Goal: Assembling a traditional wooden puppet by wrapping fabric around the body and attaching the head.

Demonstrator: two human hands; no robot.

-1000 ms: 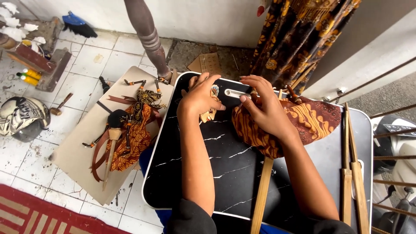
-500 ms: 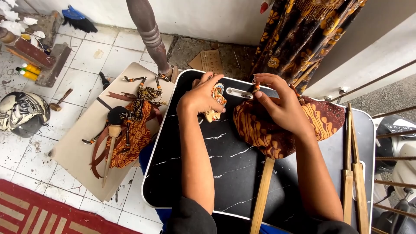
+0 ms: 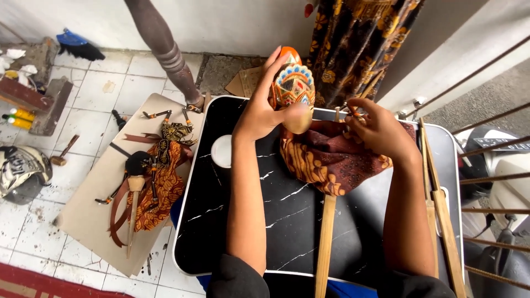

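Your left hand point(image 3: 259, 113) is clenched around a painted puppet head point(image 3: 292, 91), lifted at the far edge of the black marble-patterned surface point(image 3: 248, 232). Your right hand point(image 3: 381, 132) pinches the top of the brown batik cloth point(image 3: 326, 160) just right of it — a wooden rod point(image 3: 326, 243) runs from the cloth toward you. Left, on a floor board point(image 3: 88, 215), lies another puppet point(image 3: 157, 176).
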